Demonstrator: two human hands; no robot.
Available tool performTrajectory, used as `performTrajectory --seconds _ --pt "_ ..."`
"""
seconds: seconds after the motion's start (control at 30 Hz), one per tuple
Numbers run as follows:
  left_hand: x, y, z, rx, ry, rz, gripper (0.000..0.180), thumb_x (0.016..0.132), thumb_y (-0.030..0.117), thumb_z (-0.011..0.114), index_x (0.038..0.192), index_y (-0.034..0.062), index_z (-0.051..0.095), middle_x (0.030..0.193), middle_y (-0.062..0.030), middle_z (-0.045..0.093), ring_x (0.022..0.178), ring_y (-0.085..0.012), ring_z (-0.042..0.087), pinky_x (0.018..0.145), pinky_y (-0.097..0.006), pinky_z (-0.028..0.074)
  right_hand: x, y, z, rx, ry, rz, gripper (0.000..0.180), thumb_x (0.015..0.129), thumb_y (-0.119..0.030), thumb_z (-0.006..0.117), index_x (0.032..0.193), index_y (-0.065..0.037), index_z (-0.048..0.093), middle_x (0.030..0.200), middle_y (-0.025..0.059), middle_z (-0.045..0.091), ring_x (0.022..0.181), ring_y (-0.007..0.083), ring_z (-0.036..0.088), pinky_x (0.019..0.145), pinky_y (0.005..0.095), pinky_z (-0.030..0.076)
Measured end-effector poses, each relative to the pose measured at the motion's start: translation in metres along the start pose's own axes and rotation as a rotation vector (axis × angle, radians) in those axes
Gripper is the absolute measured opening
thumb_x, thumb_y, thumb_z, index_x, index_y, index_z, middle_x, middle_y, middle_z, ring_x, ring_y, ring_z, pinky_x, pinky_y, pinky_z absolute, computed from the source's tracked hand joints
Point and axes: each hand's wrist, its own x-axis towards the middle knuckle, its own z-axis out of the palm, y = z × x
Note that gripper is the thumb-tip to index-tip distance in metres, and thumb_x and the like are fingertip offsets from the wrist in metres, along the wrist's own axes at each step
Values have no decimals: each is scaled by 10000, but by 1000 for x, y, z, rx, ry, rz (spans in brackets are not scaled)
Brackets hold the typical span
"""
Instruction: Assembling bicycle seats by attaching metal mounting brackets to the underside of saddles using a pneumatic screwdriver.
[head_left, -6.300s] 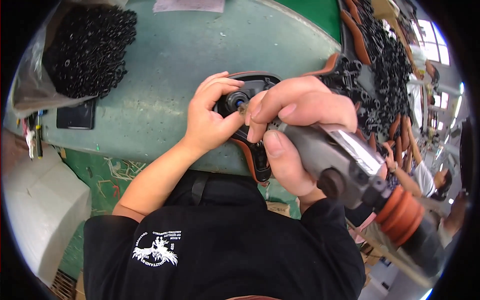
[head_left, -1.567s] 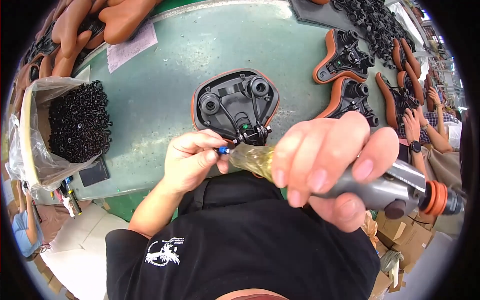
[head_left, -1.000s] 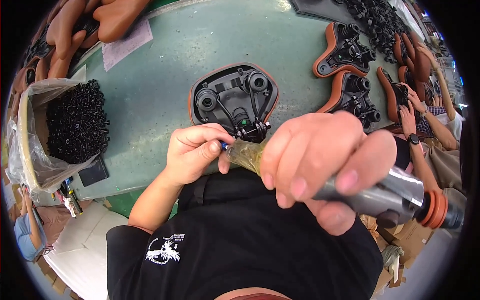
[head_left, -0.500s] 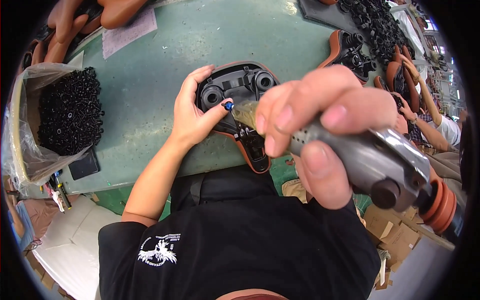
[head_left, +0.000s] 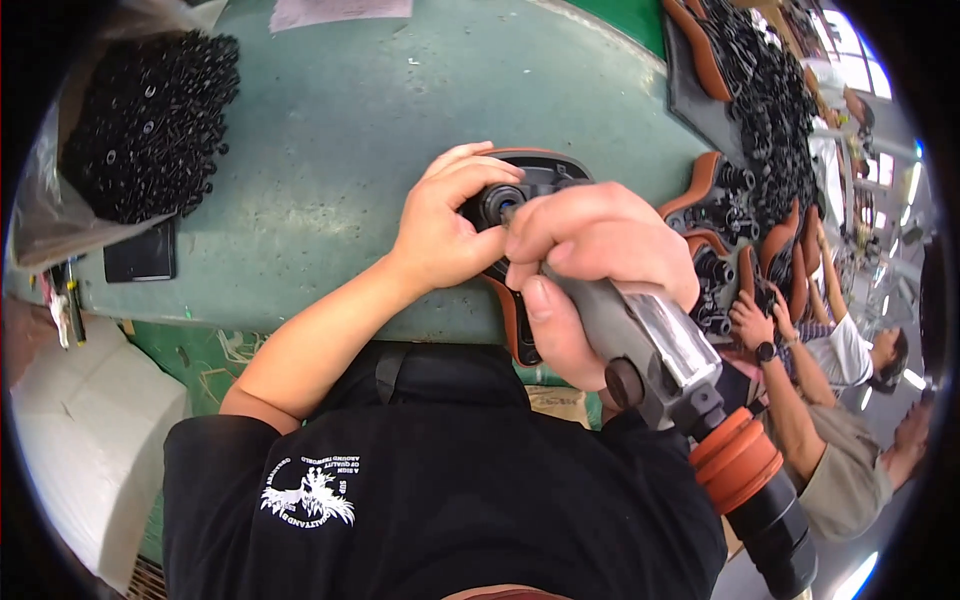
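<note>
A brown-and-black bicycle saddle [head_left: 518, 322] lies upside down near the table's front edge, its black underside facing up. My left hand [head_left: 445, 215] is wrapped around its left side, fingers over the rim and thumb toward the middle. In my right hand [head_left: 610, 250] is a grey metal power screwdriver [head_left: 655, 345] with an orange ribbed collar [head_left: 738, 460], slanting down to the right toward me. The tool's tip meets a round black socket [head_left: 500, 203] on the saddle's left; a bit of blue shows inside. My right hand hides much of the saddle.
Small black parts [head_left: 150, 125] fill a plastic-lined box at left, beside a flat black object [head_left: 140, 250]. More saddles [head_left: 715, 185] and a heap of black parts [head_left: 775, 120] lie at right. A co-worker's hands [head_left: 755, 320] hold a saddle there.
The screwdriver's tip, with the blue-topped piece, has gone from beside my left thumb into the saddle's left socket. My right hand has moved down and left. The view has shifted.
</note>
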Motion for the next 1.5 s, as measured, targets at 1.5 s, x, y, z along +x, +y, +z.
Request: performTrajectory --seconds 1.5 --pt "-1 -8 -251 1478 -49 -104 85 1001 82 655 1020 8 617 1095 -180 642 1020 -416 642 866 -483 536 -78 -53 -63 433 459 -187 264 939 -31 625 1161 -75 489 1069 184 655 684 216 668 679 412 586"
